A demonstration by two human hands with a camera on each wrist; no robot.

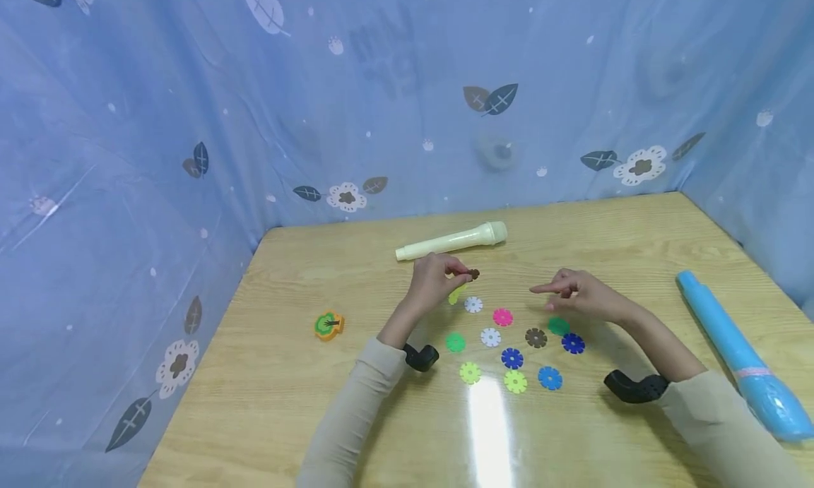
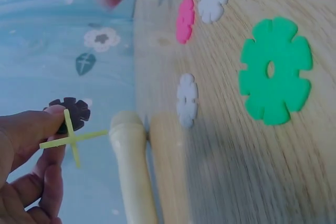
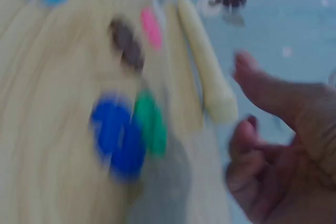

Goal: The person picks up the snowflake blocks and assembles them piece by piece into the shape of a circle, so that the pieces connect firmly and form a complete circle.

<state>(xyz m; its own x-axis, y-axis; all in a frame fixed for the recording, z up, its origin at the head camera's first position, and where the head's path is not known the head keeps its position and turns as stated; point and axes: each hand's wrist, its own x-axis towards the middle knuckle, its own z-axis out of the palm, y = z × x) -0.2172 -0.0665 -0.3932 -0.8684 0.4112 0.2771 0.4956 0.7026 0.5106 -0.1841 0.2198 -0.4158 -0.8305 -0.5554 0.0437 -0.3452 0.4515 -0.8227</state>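
Note:
My left hand (image 1: 435,283) pinches a brown notched disc (image 2: 79,113) between thumb and fingers, raised over the table. Two yellow notched discs (image 2: 73,140), crossed through each other and seen edge-on, are joined with it. To the right, my right hand (image 1: 581,294) hovers with its index finger extended and the others loosely bent, nothing between them. Below it lie a green disc (image 1: 559,325) and a dark blue disc (image 1: 573,343). Between the hands, a white disc (image 1: 473,304), a pink disc (image 1: 502,317) and another brown disc (image 1: 535,337) lie flat.
Several more discs, among them a light blue disc (image 1: 550,378) and a green disc (image 1: 455,342), lie nearer the front. A cream toy microphone (image 1: 451,242) lies behind. An orange tree-shaped piece (image 1: 328,325) sits left, a blue wrapped object (image 1: 740,357) right. Patterned curtain (image 1: 407,121) surrounds the table.

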